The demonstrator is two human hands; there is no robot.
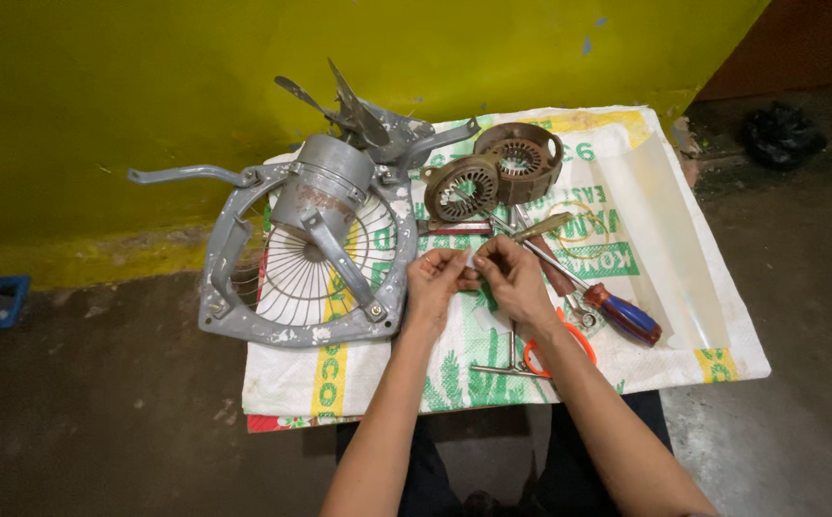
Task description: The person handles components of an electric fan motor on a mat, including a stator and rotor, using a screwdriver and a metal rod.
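My left hand (433, 280) and my right hand (511, 276) meet over the middle of a printed white sack (645, 239). Together their fingertips pinch a small pale piece (473, 260); I cannot tell what it is. To the left lies a grey exhaust fan frame (244, 258) with its wire guard (310, 268) and grey motor (325, 187). Behind my hands rest two round brown motor parts (464, 187) (521, 158).
A red-and-blue-handled screwdriver (617, 311) lies right of my hands, orange-handled scissors (554, 349) and a metal T-shaped tool (510, 362) near the sack's front edge. A yellow wall (244, 77) rises behind. On the floor sit a blue object (0, 302) at left and a dark bag (779, 134) at right.
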